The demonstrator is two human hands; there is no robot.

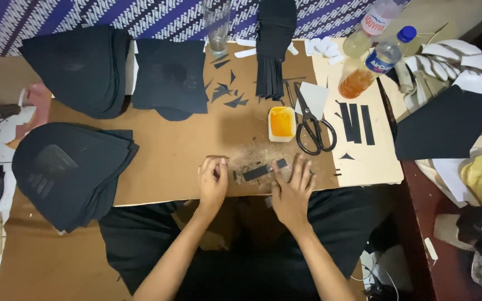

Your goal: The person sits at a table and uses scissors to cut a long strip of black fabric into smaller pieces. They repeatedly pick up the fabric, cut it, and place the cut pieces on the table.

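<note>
A person sits at a brown board (168,150) laid over the lap, both hands at its near edge; the left hand (213,181) rests with fingers curled, fingertips pressed on the board just left of a small black strip (264,171); the right hand (292,192) lies flat with fingers spread, fingertips touching the strip's right end; neither hand pinches it. The strip lies on a scuffed, glue-stained patch near the board's near edge. Just beyond it sit a small tub of orange glue (281,123) and black scissors (311,125); three more black strips (357,122) lie toward the right edge. Stacks of black cut pieces (71,167) fill the left side; a glass (217,28) and two bottles (372,56) stand at the far edge.
</note>
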